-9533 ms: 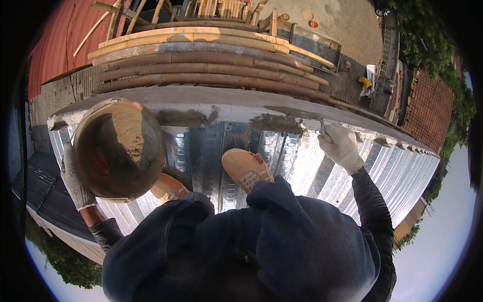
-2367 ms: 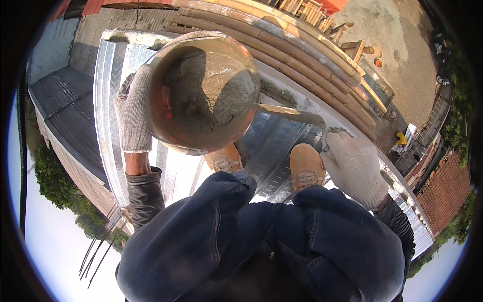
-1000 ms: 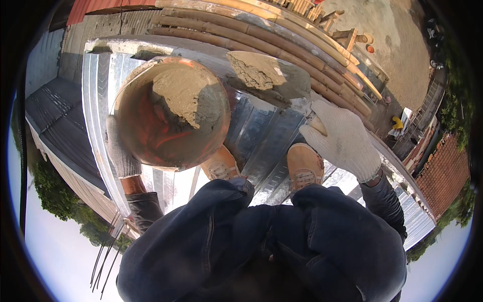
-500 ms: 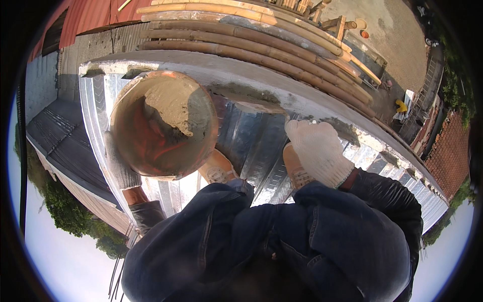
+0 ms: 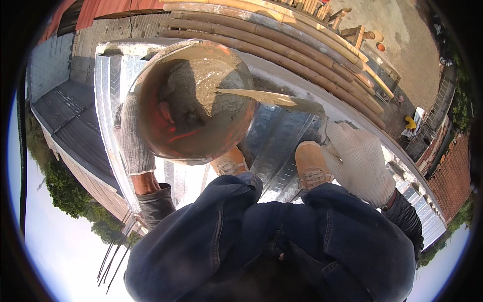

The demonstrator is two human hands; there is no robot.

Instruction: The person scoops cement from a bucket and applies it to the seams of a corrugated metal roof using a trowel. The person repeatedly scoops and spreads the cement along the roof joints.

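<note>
My left hand (image 5: 133, 133), in a knitted glove, grips the near left side of an orange bucket (image 5: 183, 141) coated with grey mortar. Inside it lies wet mortar (image 5: 186, 83), partly in shadow. My gloved right hand (image 5: 357, 161) is closed on the handle of a trowel (image 5: 282, 99), whose long blade reaches left over the bucket and its tip meets the mortar. Beneath the bucket and between my shoes (image 5: 314, 166) is ribbed metal decking (image 5: 274, 136), bordered by a pale concrete edge (image 5: 368, 132) with patches of grey mortar.
Bamboo poles (image 5: 282, 55) run just beyond the concrete edge. Red corrugated roofing (image 5: 100, 10) and a dark lower roof (image 5: 68, 126) are at left. Far below are a yard with wooden scraps, a ladder (image 5: 432, 121), a person in yellow (image 5: 410, 122) and a brick-red roof (image 5: 448, 186). Rebar (image 5: 108, 261) sticks out lower left.
Since half a second ago, the bucket has risen and shifted right in view. My right hand moved right, and the trowel blade swung from the concrete edge to over the bucket's mortar.
</note>
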